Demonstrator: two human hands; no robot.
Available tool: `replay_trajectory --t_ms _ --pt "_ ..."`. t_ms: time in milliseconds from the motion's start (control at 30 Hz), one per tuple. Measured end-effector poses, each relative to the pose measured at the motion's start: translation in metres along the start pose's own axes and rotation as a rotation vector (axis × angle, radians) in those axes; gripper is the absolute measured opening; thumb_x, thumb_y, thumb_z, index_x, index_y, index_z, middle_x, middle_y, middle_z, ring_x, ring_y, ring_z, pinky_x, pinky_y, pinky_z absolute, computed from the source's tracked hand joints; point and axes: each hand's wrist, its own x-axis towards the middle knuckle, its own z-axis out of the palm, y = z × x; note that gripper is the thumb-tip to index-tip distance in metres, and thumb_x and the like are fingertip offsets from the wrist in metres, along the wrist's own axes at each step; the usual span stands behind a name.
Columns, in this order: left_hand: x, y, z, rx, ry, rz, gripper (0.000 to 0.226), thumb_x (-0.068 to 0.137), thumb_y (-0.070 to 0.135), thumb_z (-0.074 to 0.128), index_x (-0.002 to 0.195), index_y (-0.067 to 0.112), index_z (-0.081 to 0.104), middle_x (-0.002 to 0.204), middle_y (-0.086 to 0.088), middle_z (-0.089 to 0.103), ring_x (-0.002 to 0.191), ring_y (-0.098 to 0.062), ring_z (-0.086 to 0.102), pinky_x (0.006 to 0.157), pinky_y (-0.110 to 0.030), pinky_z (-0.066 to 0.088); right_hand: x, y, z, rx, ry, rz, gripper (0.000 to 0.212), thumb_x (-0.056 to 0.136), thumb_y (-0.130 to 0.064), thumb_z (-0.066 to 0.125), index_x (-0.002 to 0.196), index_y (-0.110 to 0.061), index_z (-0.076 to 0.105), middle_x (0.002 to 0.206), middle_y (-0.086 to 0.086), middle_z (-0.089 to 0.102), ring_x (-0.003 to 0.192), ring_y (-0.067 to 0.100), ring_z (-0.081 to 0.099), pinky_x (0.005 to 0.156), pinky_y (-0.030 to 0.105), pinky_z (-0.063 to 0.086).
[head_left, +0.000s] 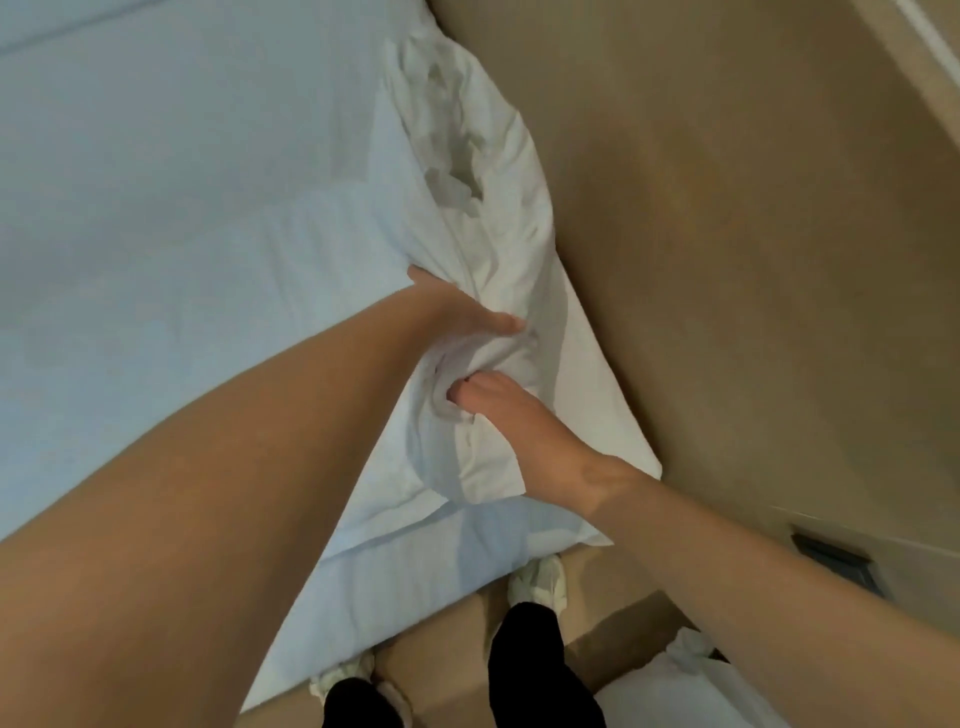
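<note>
Gripping one bunched sheet (493, 260), left hand (457, 312) and right hand (524, 431) curl fingers round its folds.

We see tan floor (727, 260) at three o'clock, a dark floor socket (836, 564) at four, crumpled white linen (691, 670) at five, white shoes (540, 579) at six.

From my end the bunched sheet (483, 291) is plain white cloth — matt, soft, heavily creased. The bed cover (156, 182) is the same sort of fabric but lies smooth, no sheen. The floor (727, 208) looks tan and matt — can't tell if carpet or vinyl. The trousers (524, 660) are black matt cloth.
</note>
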Motion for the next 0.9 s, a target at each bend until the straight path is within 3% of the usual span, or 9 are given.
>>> replay_trajectory --t_ms 100,133,200,300,367,500,667,833,900 --pt "0.021 -0.029 0.005 0.204 0.127 0.087 0.080 0.081 0.039 0.074 0.141 0.006 0.031 0.137 -0.014 0.044 0.125 -0.031 0.047 0.092 -0.032 0.043 0.016 0.003 0.020 -0.078 -0.076 -0.048 0.058 0.078 -0.001 0.075 0.130 -0.013 0.052 0.128 0.004 0.052 0.115 0.021 0.048 0.103 0.037 0.040" --pt "0.027 -0.040 0.003 0.167 0.174 0.099 0.051 0.081 0.030 0.072 0.120 0.008 0.048 0.119 -0.010 0.054 0.111 -0.029 0.055 0.081 -0.031 0.044 0.017 0.005 0.024 -0.045 -0.107 -0.041 0.056 0.078 -0.008 0.077 0.127 -0.017 0.051 0.126 0.000 0.051 0.114 0.017 0.047 0.102 0.035 0.040" --pt "0.029 -0.063 -0.004 0.060 0.239 0.112 0.020 0.083 0.019 0.066 0.086 0.010 0.049 0.096 -0.007 0.053 0.090 -0.027 0.056 0.072 -0.030 0.043 0.018 0.002 0.022 0.036 -0.198 -0.028 0.042 0.081 -0.021 0.076 0.115 -0.024 0.051 0.114 -0.006 0.052 0.103 0.010 0.047 0.092 0.027 0.041" --pt "0.021 -0.099 -0.021 -0.034 0.294 0.037 0.021 0.083 0.017 0.062 0.092 0.007 0.047 0.094 -0.010 0.050 0.094 -0.030 0.057 0.075 -0.031 0.047 0.019 -0.011 0.010 0.328 -0.252 0.112 0.017 0.090 -0.030 0.065 0.099 -0.015 0.061 0.095 0.001 0.064 0.085 0.013 0.058 0.082 0.029 0.047" --pt "0.010 -0.133 -0.044 -0.097 0.330 -0.043 0.029 0.078 0.012 0.066 0.101 0.004 0.050 0.100 -0.014 0.053 0.101 -0.033 0.058 0.079 -0.033 0.049 0.036 -0.017 0.010 0.288 -0.066 0.256 0.024 0.096 -0.034 0.055 0.095 -0.010 0.061 0.095 0.006 0.066 0.086 0.021 0.060 0.083 0.038 0.049" --pt "-0.009 -0.213 -0.100 -0.275 0.395 -0.106 0.026 0.075 -0.003 0.057 0.100 -0.003 0.052 0.093 -0.019 0.053 0.080 -0.031 0.053 0.053 -0.028 0.040 0.072 -0.038 0.026 0.259 0.077 0.532 0.056 0.097 -0.051 0.046 0.146 -0.027 0.033 0.150 0.006 0.032 0.129 0.024 0.043 0.107 0.040 0.038" --pt "-0.031 -0.337 -0.175 -0.523 0.418 -0.154 0.014 0.070 -0.015 0.050 0.074 -0.002 0.050 0.071 -0.014 0.048 0.061 -0.025 0.045 0.052 -0.024 0.034 0.123 -0.116 0.105 0.218 -0.004 0.403 0.074 0.093 -0.064 0.043 0.153 -0.045 0.004 0.164 -0.003 -0.007 0.151 0.022 -0.003 0.120 0.046 0.016" --pt "0.000 -0.514 -0.218 -0.585 0.517 -0.284 0.042 0.066 -0.011 0.056 0.107 -0.004 0.057 0.089 -0.020 0.057 0.077 -0.031 0.055 0.060 -0.028 0.045 0.189 -0.211 0.227 0.058 0.019 0.257 0.074 0.087 -0.073 0.032 0.150 -0.049 0.003 0.164 -0.012 -0.005 0.150 0.024 -0.010 0.116 0.063 0.010" --pt "0.025 -0.574 -0.222 -0.607 0.496 -0.333 0.061 0.072 0.008 0.068 0.129 0.003 0.047 0.113 -0.021 0.057 0.100 -0.036 0.058 0.083 -0.039 0.052 0.214 -0.231 0.282 -0.057 -0.071 0.278 0.068 0.094 -0.063 0.036 0.151 -0.048 0.001 0.162 -0.014 -0.010 0.150 0.025 -0.012 0.113 0.068 0.008"
